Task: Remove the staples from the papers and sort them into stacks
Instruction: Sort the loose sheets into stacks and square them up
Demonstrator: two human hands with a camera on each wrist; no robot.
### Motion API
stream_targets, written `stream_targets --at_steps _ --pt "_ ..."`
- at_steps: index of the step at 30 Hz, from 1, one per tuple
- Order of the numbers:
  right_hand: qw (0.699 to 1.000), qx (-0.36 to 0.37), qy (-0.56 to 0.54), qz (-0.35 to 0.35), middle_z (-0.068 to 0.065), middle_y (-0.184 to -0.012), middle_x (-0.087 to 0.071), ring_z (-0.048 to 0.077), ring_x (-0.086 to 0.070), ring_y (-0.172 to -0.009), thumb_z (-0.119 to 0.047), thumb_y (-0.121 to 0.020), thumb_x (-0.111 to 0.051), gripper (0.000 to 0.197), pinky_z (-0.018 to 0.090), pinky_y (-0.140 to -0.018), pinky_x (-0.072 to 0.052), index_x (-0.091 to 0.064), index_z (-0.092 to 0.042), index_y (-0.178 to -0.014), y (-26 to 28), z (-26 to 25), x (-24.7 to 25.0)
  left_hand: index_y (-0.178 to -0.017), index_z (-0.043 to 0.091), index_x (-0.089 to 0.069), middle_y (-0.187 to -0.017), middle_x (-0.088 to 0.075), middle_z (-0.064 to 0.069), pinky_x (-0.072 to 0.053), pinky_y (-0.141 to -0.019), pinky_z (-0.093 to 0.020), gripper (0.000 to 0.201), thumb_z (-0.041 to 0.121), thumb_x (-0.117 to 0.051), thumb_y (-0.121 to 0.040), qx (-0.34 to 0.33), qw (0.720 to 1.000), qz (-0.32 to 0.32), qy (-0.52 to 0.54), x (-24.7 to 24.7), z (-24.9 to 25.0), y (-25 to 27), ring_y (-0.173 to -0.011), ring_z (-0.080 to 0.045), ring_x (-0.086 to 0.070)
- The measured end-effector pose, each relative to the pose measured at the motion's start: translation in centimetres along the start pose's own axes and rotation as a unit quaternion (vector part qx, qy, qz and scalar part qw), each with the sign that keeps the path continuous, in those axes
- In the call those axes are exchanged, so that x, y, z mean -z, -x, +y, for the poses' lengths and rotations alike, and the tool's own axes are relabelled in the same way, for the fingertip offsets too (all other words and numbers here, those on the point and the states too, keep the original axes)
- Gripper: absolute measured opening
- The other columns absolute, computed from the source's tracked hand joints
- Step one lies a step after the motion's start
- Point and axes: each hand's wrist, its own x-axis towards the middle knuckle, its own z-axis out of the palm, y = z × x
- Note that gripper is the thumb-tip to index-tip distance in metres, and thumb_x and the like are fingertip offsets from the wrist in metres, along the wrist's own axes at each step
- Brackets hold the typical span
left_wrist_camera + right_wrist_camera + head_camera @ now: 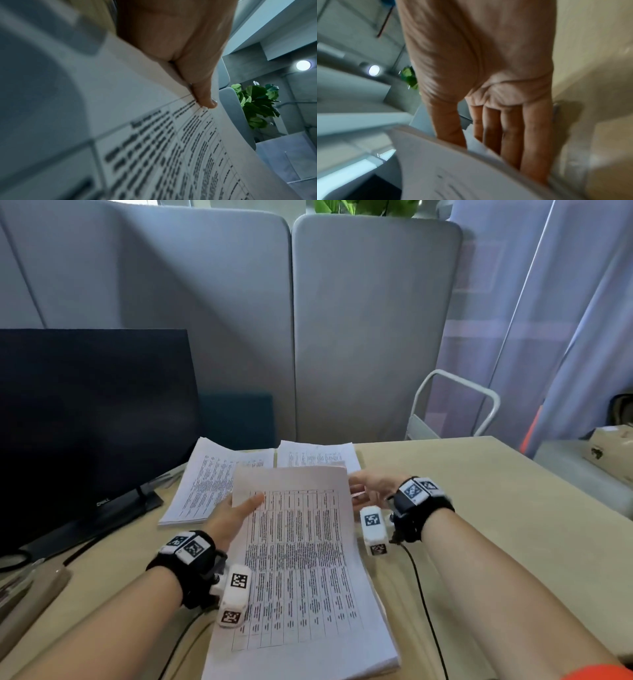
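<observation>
The thin white printed sheets with table text (301, 542) are floppy and light, lifted off the thick paper pile on the beige desk (479, 508). Left hand (233, 517) pinches the top-left corner; right hand (371, 486) has straight fingers tucked under the far right edge. I'd grip corners, since they bend easily.

Lighting: we see soft, even daylight in the head view; the curtains (534, 313) at right glow pale. We find weak shadows on the table (479, 508).
Light source: we note a round ceiling lamp (303, 65), bright and haloed in both wrist views.
Distortion: we see straight panel edges bow toward the frame borders.
Blur: we record the printed sheet (171, 155) smeared nearest the lens in the left wrist view, and motion blur across the right hand (488, 81).
Monitor (85, 419): dark, no glare.
</observation>
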Motion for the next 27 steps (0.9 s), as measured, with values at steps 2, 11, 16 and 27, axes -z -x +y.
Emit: stream_targets --at_steps 2,11,16,27 --pt "0.999 -0.037 0.017 -0.029 0.015 -0.099 -0.074 0.029 -0.07 -0.088 -0.018 -0.083 -0.071 0.032 0.037 -0.07 -0.058 -0.064 0.002 -0.106 -0.3 1.7 -0.1 -0.141 0.022 -0.042 -0.139 -0.053 0.002 -0.028 -0.111 -0.056 0.101 0.068 -0.077 -0.058 -0.001 1.0 0.015 0.007 0.0 -0.5 -0.1 -0.13 -0.026 -0.044" --pt "0.991 0.016 0.129 -0.042 0.02 -0.102 -0.07 0.031 -0.069 -0.086 -0.003 -0.097 -0.052 0.018 0.043 -0.08 -0.059 -0.061 0.003 -0.111 1.2 5.6 -3.4 -0.118 0.016 -0.062 -0.113 -0.07 -0.008 -0.047 -0.096 -0.055 0.102 0.081 -0.076 -0.041 0.035 0.999 0.022 -0.011 1.4 -4.1 -3.5 -0.105 -0.033 -0.065" --pt "0.958 0.106 0.263 0.043 0.023 -0.102 -0.07 0.029 -0.068 -0.084 -0.009 -0.095 -0.053 0.02 0.034 -0.068 -0.06 -0.064 0.005 -0.102 4.4 3.1 -4.6 -0.102 0.009 -0.065 -0.094 -0.074 -0.013 -0.052 -0.09 -0.055 0.07 0.068 -0.069 -0.063 0.021 0.999 0.007 -0.045 1.1 -2.8 -1.7 -0.09 -0.035 -0.071" --pt "0.964 0.082 0.222 0.117 0.004 -0.093 -0.069 0.02 -0.066 -0.08 -0.017 -0.089 -0.068 0.021 0.027 -0.063 -0.056 -0.065 -0.002 -0.104 5.7 5.7 -3.2 -0.119 0.008 -0.06 -0.114 -0.068 -0.012 -0.047 -0.099 -0.05 0.089 0.076 -0.058 -0.062 -0.008 0.992 0.022 -0.123 1.2 -2.7 -1.5 -0.103 -0.033 -0.065"
